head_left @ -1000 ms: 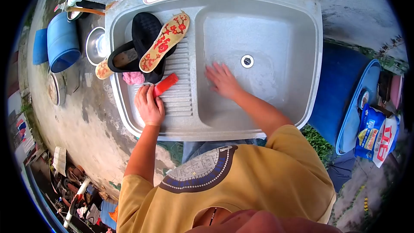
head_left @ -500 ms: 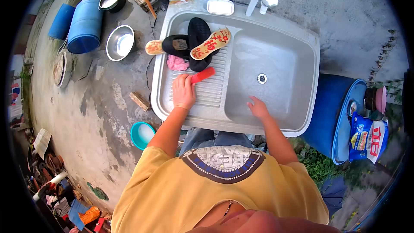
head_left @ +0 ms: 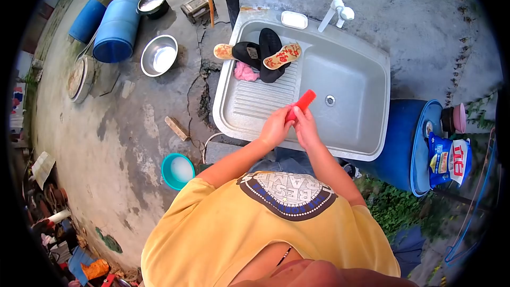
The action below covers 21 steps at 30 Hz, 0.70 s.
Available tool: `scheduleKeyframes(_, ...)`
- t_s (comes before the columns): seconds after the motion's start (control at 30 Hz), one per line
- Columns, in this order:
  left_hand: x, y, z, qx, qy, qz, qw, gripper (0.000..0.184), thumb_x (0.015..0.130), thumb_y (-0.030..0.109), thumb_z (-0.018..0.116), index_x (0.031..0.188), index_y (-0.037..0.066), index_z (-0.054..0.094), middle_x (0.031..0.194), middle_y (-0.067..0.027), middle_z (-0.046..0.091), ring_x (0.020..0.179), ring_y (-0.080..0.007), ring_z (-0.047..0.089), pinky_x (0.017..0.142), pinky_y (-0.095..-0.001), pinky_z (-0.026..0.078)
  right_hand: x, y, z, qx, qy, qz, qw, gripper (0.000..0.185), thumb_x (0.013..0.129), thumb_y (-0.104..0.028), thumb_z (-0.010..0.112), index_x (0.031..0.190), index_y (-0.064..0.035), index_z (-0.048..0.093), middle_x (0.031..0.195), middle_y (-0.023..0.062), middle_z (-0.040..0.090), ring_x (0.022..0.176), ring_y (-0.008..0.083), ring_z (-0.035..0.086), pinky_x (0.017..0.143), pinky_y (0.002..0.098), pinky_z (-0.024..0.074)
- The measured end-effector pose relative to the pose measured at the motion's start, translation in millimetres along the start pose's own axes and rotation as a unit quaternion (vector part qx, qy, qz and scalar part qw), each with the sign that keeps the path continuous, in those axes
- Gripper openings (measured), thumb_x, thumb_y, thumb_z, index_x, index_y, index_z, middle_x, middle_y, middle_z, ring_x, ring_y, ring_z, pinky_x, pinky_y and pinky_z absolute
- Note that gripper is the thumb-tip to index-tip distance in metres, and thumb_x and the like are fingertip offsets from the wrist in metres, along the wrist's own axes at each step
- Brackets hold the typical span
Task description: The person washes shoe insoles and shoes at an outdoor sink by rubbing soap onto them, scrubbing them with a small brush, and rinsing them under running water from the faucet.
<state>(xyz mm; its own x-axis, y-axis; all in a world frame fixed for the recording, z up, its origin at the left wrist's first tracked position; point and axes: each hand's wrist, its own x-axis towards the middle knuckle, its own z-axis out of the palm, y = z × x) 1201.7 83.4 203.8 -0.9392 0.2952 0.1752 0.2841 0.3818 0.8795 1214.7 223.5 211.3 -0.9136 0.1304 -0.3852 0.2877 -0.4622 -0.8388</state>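
Observation:
Over the front of the grey sink point(head_left: 340, 148), both hands meet around a red brush point(head_left: 306, 100). My left hand point(head_left: 274, 128) has its fingers wrapped on the handle end. My right hand point(head_left: 306, 127) presses its fingers against the same handle from the other side. Behind them, a pair of black cloth shoes point(head_left: 270, 40) lies on the ribbed drainboard point(head_left: 260, 98). A patterned insole point(head_left: 282, 56) rests across one shoe, and another insole point(head_left: 223, 51) sticks out over the sink's left rim. A pink cloth point(head_left: 245, 72) is bunched beside the shoes.
A white tap point(head_left: 336, 13) and a soap dish point(head_left: 294, 19) are at the sink's back. To the right, a blue barrel point(head_left: 406, 127) carries a detergent bag point(head_left: 449, 160). A metal basin point(head_left: 159, 56) and a teal basin point(head_left: 178, 171) sit on the ground to the left.
My left hand has brought the brush rightward from the drainboard towards the sink's front middle. My right hand has come out of the bowl to meet it. The view has shifted slightly.

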Motion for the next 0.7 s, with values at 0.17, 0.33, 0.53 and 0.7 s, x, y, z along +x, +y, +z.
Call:
scheduleKeyframes(0.17, 27, 1, -55, 0.021, 0.041, -0.023, 0.999, 0.039, 0.093, 0.015, 0.070, 0.129, 0.003, 0.062, 0.116, -0.0189, 0.066, 0.106, -0.0383, 0.064, 0.096, -0.0455, 0.050, 24, -26, 13, -0.017, 0.046, -0.007, 0.999, 0.022, 0.103, -0.015, 0.061, 0.122, -0.0067, 0.054, 0.115, 0.0111, 0.064, 0.094, 0.0220, 0.068, 0.079, 0.0367, 0.0578)
scheduleKeyframes(0.33, 111, -51, -139, 0.201, 0.205, -0.032, 0.957, 0.048, 0.092, 0.025, 0.072, 0.133, 0.004, 0.059, 0.127, -0.0193, 0.061, 0.120, -0.0391, 0.057, 0.103, -0.0460, 0.046, 97, -39, 24, -0.096, 0.105, 0.084, 0.986, 0.043, 0.095, -0.032, 0.073, 0.123, -0.0040, 0.055, 0.104, 0.0116, 0.065, 0.085, 0.0209, 0.067, 0.065, 0.0354, 0.0570)
scheduleKeyframes(0.53, 189, -77, -173, 0.444, 0.080, -0.157, 0.879, 0.097, 0.082, 0.072, 0.071, 0.153, 0.009, 0.048, 0.153, -0.0205, 0.047, 0.142, -0.0414, 0.044, 0.117, -0.0464, 0.038, 179, -25, 79, -0.185, 0.156, 0.143, 0.960, 0.043, 0.086, -0.031, 0.082, 0.112, -0.0020, 0.064, 0.107, 0.0110, 0.064, 0.076, 0.0187, 0.062, 0.049, 0.0333, 0.0484)
scheduleKeyframes(0.7, 205, -65, -179, 0.404, -0.085, -0.263, 0.872, 0.084, 0.078, 0.064, 0.078, 0.139, 0.009, 0.060, 0.126, -0.0203, 0.066, 0.120, -0.0344, 0.064, 0.097, -0.0448, 0.052, 194, -9, 61, -0.192, 0.139, 0.163, 0.958, 0.030, 0.084, -0.016, 0.080, 0.109, -0.0064, 0.066, 0.095, 0.0013, 0.065, 0.073, 0.0121, 0.059, 0.045, 0.0309, 0.0386)
